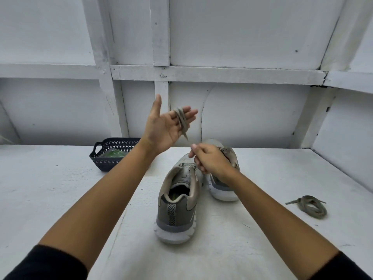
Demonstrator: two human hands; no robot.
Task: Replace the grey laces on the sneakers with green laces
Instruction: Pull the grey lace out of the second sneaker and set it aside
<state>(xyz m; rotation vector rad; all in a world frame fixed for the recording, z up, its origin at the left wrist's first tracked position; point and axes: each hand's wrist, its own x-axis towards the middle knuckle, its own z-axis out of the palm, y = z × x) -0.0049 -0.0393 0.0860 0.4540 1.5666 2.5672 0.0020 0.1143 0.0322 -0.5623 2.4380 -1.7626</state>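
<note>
Your left hand [163,126] spread, palm up; grey lace [180,118] looped round its fingers, tail pointing down. Your right hand [210,160] curled just below, grip unclear. The sneakers [177,217] point toes far.

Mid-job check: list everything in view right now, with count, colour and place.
sneakers: two, grey with white soles, side by side mid-table
wound lace: one, grey, looped round the left hand's fingers
coiled lace: one, grey, on the table at right
basket: one, dark, far left of the table
green item: one, inside the basket, too unclear to name
table: one, white
wall: white, panelled, behind
left hand: raised, palm open
right hand: over the sneakers, pinching the wound lace's tail
</note>
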